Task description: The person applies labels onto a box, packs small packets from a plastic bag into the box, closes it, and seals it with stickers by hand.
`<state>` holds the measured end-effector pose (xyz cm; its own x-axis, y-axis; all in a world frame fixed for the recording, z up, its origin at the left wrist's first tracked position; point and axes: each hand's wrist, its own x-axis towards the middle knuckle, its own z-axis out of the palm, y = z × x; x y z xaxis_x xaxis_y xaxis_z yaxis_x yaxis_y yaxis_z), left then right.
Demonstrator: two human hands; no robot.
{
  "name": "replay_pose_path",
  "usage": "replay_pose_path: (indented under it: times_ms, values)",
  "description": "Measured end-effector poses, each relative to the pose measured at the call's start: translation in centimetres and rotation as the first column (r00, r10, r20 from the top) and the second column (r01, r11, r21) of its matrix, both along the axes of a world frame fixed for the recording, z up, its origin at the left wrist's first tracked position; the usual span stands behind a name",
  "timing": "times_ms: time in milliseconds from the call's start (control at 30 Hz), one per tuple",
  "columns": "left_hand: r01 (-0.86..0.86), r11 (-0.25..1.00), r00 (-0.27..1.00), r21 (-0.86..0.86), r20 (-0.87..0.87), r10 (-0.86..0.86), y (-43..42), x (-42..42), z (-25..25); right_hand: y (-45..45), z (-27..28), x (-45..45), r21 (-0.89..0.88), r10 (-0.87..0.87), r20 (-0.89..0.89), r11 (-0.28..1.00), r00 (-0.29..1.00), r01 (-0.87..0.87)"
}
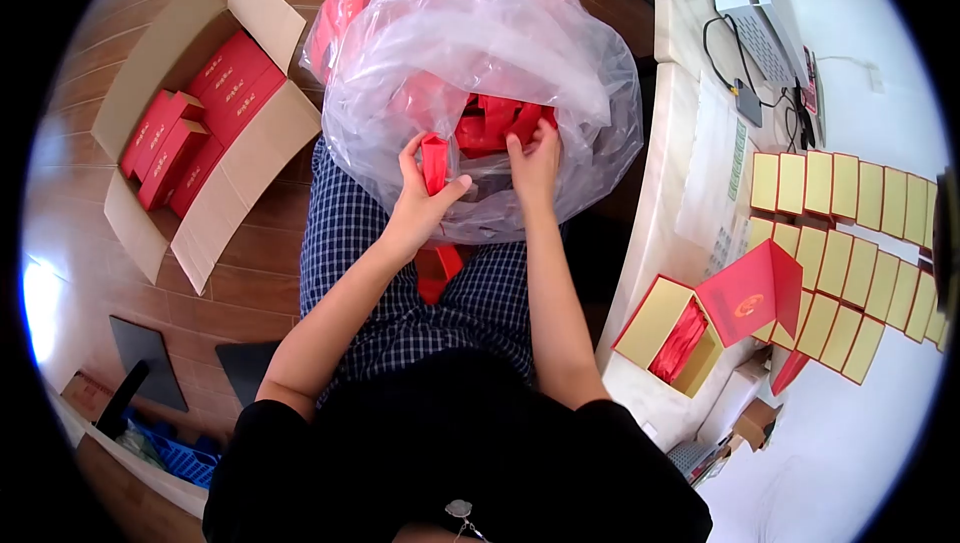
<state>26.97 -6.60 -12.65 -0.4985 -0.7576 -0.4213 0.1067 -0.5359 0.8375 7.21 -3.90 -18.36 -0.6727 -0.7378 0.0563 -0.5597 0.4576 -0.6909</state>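
Our left hand pinches a red packet; our right hand curls over bagged packets, pinch unclear. Right: some red pieces boxed, many packets unboxed.

Black short-sleeved top, blue checked bottoms, pendant.

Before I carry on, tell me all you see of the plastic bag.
The plastic bag is large, thin-looking and see-through, crumpled, its mouth open toward the person. Glossy red pieces lie inside the opening, and more red shows through its far left side. It bulges over the knees; its base is hidden. The right hand reaches into the mouth; the left hand, holding one red piece, is at the near side.
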Motion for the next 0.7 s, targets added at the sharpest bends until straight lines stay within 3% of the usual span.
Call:
replay_pose_path:
  times_ms: [33, 67, 133, 167, 200, 267, 300, 333, 400, 433, 500, 533, 567, 667, 700]
  values:
    - [-0.003, 1.0, 1.0, 0.022, -0.03, 0.004, 0.0, 0.1, 0.2, -1.1, -1.4, -1.0, 0.021, -0.008, -0.11, 1.0, 0.994, 0.011]
    - [-0.004, 1.0, 1.0, 0.017, -0.027, 0.004, 0.1, 0.2, 0.1, -2.0, -2.7, -1.5, 0.016, -0.008, -0.107, 1.0, 0.994, 0.01]
    - [0.007, 1.0, 1.0, -0.017, -0.01, -0.007, 0.4, 0.4, -0.4, -2.7, -5.8, -2.0, 0.231, 0.022, -0.23, 0.972, 0.973, 0.033]
    - [0.0, 1.0, 1.0, -0.02, -0.006, 0.0, 0.5, 0.5, -0.3, -2.4, -7.4, -2.2, 0.256, 0.011, -0.292, 0.964, 0.956, 0.067]
    - [0.003, 1.0, 1.0, -0.019, -0.03, -0.003, 0.6, 0.6, -0.2, -2.7, -6.6, -1.9, 0.255, 0.016, -0.287, 0.965, 0.958, 0.06]
    - [0.008, 1.0, 0.999, -0.02, -0.048, -0.009, 0.7, 0.9, 0.1, -2.7, -3.7, -1.1, 0.463, -0.162, -0.017, 0.873, 0.987, 0.152]
    - [-0.009, 0.998, 0.999, -0.058, -0.037, 0.007, 0.8, 1.0, 0.2, -1.7, -3.7, -0.6, 0.367, -0.127, -0.181, 0.911, 0.975, 0.186]
    - [-0.023, 0.995, 0.999, -0.095, -0.026, 0.021, 0.9, 1.0, 0.2, -0.7, -2.8, -0.1, 0.369, -0.127, -0.179, 0.911, 0.976, 0.186]
    - [-0.023, 0.985, 1.0, -0.173, 0.002, 0.024, 0.9, 1.0, -0.3, 1.8, -0.2, 0.8, 0.084, -0.074, -0.305, 0.991, 0.949, 0.105]
    - [-0.022, 0.966, 0.999, -0.256, 0.023, 0.029, 0.8, 0.9, -0.5, 2.9, 1.2, 1.4, 0.09, -0.087, -0.304, 0.989, 0.949, 0.119]
    - [-0.006, 0.947, 0.999, -0.321, 0.037, 0.019, 0.3, 0.4, 0.0, 4.5, 4.4, 2.4, -0.115, 0.055, -0.355, 0.988, 0.933, -0.102]
    - [-0.005, 0.922, 0.998, -0.388, 0.051, 0.027, 0.0, 0.1, 0.2, 5.0, 6.0, 3.2, -0.112, 0.038, -0.356, 0.99, 0.934, -0.084]
    - [0.0, 0.869, 0.997, -0.494, 0.073, 0.041, -0.1, -0.4, -0.2, 5.3, 7.6, 4.1, -0.111, 0.055, -0.29, 0.99, 0.956, -0.091]
    - [0.062, 0.882, 0.996, -0.467, -0.033, -0.087, -0.1, -1.6, -0.1, 5.0, 9.9, 5.1, -0.128, 0.094, -0.165, 0.985, 0.982, -0.116]
    - [0.071, 0.88, 0.995, -0.47, -0.03, -0.097, 0.1, -1.8, 0.1, 4.5, 10.2, 5.1, -0.089, 0.096, 0.084, 0.992, 0.992, -0.088]
